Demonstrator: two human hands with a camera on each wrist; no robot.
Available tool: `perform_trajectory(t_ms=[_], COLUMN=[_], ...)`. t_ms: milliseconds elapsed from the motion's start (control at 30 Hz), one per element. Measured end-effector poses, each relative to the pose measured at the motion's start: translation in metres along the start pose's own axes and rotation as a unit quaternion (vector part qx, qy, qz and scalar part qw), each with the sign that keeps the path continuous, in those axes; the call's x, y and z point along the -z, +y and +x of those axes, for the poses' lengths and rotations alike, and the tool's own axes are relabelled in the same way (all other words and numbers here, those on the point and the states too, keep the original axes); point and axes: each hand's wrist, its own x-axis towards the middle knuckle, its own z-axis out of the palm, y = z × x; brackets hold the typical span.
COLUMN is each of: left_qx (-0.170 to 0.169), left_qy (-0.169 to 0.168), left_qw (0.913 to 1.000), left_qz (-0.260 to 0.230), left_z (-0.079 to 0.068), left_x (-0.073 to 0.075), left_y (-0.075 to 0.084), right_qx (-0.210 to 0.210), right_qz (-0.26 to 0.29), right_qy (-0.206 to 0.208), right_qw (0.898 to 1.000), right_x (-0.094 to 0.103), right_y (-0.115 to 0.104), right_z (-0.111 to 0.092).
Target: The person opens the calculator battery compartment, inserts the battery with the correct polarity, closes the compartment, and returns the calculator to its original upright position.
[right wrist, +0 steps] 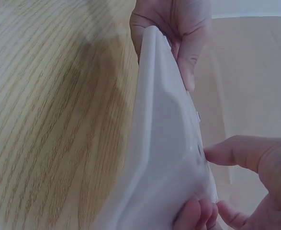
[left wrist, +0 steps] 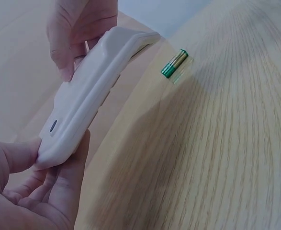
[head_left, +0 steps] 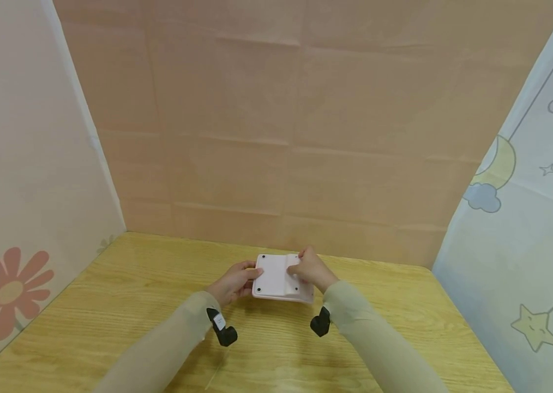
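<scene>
White rectangular plastic device (head_left: pixel 278 279), underside up, held just above the pale wooden counter (head_left: pixel 109 305). Left hand (head_left: pixel 232 284) grasps its left end, thumb on top; right hand (head_left: pixel 312 269) grasps the right end, fingers curled round. A green cylindrical battery (left wrist: pixel 174 63) lies nearby.

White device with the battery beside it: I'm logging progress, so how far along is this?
Done: one green battery lies loose on the wooden table. In hand: the left hand and right hand grip the white device, back side up. Left: whether its compartment is open cannot be seen.
</scene>
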Motion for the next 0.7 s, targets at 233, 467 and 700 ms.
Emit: perform_trajectory(t_ms=[233,467,700], left_qx=[0.0,0.002,0.008], left_qy=[0.001,-0.002,-0.001], left_qw=[1.0,1.0,1.0], left_qz=[0.002,-0.005,-0.003], left_z=[0.0001,-0.0005,-0.0006], left_x=[0.0002,-0.0013,-0.0027], left_y=[0.0,-0.0003,-0.0013], right_qx=[0.01,0.003,0.012], right_qz=[0.014,0.008,-0.02], right_qy=[-0.01,-0.019,-0.024], right_qw=[1.0,1.0,0.999], right_x=[0.0033,0.0058,0.0049], right_y=[-0.002,-0.0036,0.0002], right_z=[-0.0039,-0.0073,-0.0071])
